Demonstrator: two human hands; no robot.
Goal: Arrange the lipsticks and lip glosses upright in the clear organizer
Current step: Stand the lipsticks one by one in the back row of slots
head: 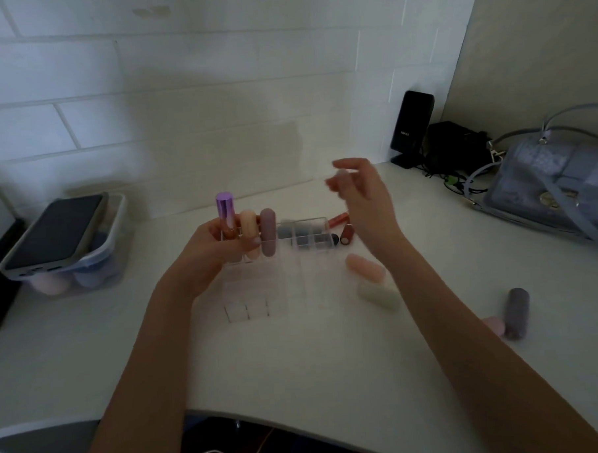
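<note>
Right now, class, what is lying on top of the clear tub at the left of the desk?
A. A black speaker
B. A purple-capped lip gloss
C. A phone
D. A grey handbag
C: a dark phone lies across the tub at the left; the handbag and speaker are at the right, and the purple-capped gloss stands by the left hand.

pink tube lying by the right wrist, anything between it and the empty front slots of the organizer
Nothing visible does. The pink tube lies on the table just right of the organizer, with bare table between them, and the front slots look empty. The right hand hangs above, further back, out of that path.
</note>
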